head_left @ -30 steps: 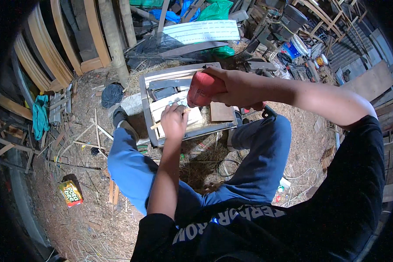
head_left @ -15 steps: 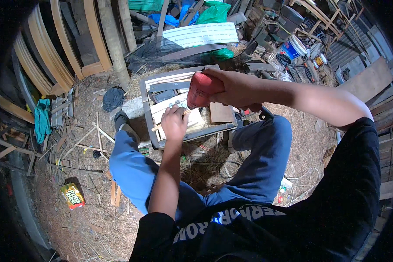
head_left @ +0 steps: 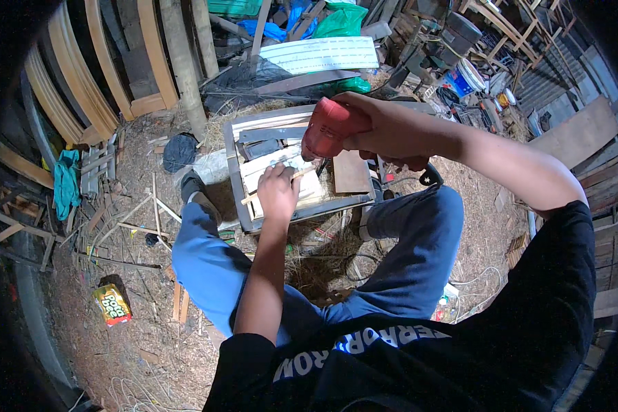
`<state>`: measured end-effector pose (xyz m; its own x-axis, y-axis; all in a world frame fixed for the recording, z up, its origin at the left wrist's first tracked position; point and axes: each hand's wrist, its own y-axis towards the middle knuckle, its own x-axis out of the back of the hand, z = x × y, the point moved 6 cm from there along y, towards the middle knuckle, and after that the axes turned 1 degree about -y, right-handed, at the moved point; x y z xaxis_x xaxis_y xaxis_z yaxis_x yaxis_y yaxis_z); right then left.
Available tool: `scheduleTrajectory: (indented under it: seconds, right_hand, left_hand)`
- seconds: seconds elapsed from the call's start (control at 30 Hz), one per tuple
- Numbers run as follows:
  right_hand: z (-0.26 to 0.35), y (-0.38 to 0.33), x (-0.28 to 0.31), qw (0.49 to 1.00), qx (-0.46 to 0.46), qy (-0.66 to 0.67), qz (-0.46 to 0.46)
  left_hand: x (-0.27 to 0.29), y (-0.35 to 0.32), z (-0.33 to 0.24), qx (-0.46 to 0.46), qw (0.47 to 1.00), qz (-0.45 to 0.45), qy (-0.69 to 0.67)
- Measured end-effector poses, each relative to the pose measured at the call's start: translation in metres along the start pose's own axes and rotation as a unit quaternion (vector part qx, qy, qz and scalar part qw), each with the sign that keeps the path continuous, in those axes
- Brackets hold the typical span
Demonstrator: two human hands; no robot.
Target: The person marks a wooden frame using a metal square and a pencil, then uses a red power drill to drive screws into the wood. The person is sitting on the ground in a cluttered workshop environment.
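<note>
My right hand (head_left: 381, 130) is wrapped round a red power drill (head_left: 331, 125), held above the right part of a low, framed worktop (head_left: 234, 196). The drill's nose points down, a little apart from my left hand (head_left: 278, 196). The left hand's fingers are closed over a thin wooden strip (head_left: 248, 200), whose ends show on both sides of the hand. Pale boards (head_left: 261, 165) lie beneath it. To the right on the worktop is a flat brown wood piece (head_left: 351, 176). Dark flat pieces (head_left: 275, 134) lie along its far side.
My legs straddle the worktop. Wood scraps and sticks (head_left: 154, 206) litter the ground at left, with a yellow-red packet (head_left: 112, 305) nearer me. Curved wooden frames (head_left: 79, 75) lean at far left. A white bucket (head_left: 465, 77) stands among clutter at far right.
My right hand has raised the drill slightly up and to the right, away from my left hand. The left hand stays over the strip.
</note>
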<state>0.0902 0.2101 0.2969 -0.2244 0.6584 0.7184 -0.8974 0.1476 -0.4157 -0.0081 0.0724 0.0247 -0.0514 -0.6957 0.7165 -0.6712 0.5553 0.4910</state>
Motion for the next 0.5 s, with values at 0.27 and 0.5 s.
scheduleTrajectory:
  seconds: [0.27,0.5]
  right_hand:
    - [-0.014,-0.003,0.001,1.0,-0.01,0.02,-0.009]
    - [-0.009,-0.008,-0.005,0.999,0.007,0.043,-0.011]
  left_hand:
    - [0.011,0.002,0.003,-0.001,0.998,0.011,-0.068]
    - [0.016,0.001,0.005,0.006,0.999,0.018,-0.037]
